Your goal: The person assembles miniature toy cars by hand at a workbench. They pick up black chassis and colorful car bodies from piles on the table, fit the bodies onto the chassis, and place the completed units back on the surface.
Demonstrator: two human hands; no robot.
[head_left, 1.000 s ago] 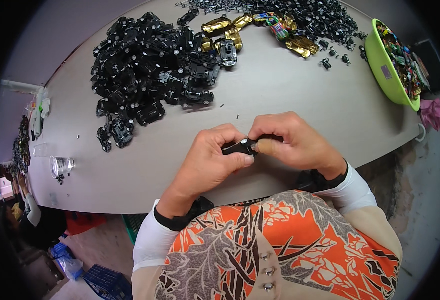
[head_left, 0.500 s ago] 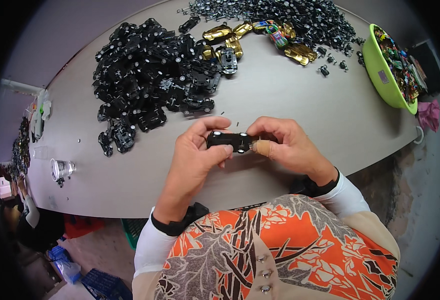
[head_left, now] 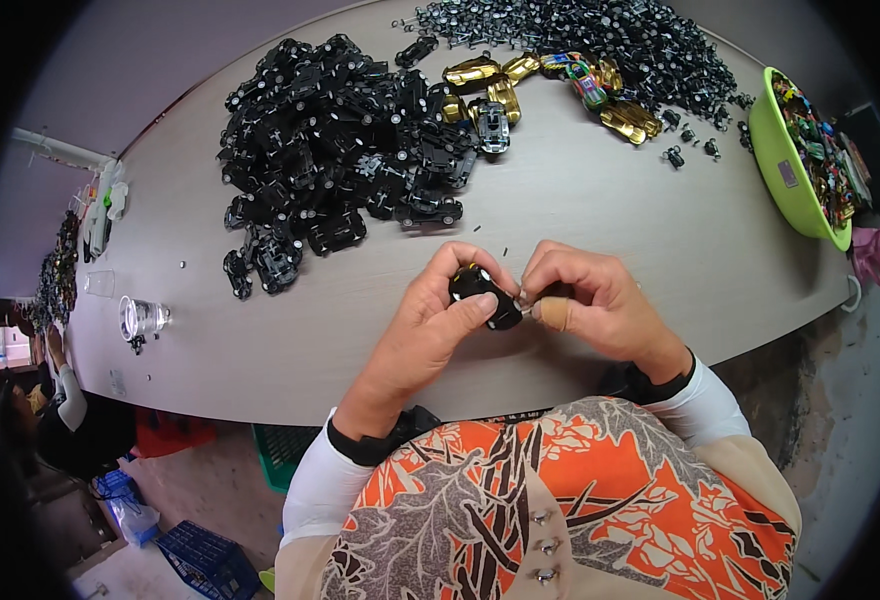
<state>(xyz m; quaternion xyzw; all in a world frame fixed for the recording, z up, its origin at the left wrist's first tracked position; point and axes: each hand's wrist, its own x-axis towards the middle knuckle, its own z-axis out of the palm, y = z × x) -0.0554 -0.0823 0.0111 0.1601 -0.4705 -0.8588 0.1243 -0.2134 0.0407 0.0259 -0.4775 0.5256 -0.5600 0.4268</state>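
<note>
A black toy car is gripped in my left hand, thumb across it and fingers behind, with its underside partly turned up. Its right end points toward my right hand, whose thumb and forefinger are pinched together at that end. Something small and pale shows at those fingertips, too small to make out. A tan wrap covers my right thumb. Beyond my hands lies a big heap of black toy car bases with wheels. Two tiny dark pins lie on the table just past my fingers.
Gold toy cars lie beside the heap. Behind them is a pile of small wheel-and-axle parts. A lime-green basin of colourful pieces stands at the right edge. At left are a clear plastic cup and another person's arm.
The toy car has tilted, its right end swinging down toward me. My right fingers have drawn slightly back from it. The whole view has shifted a little, so the table things appear further right.
</note>
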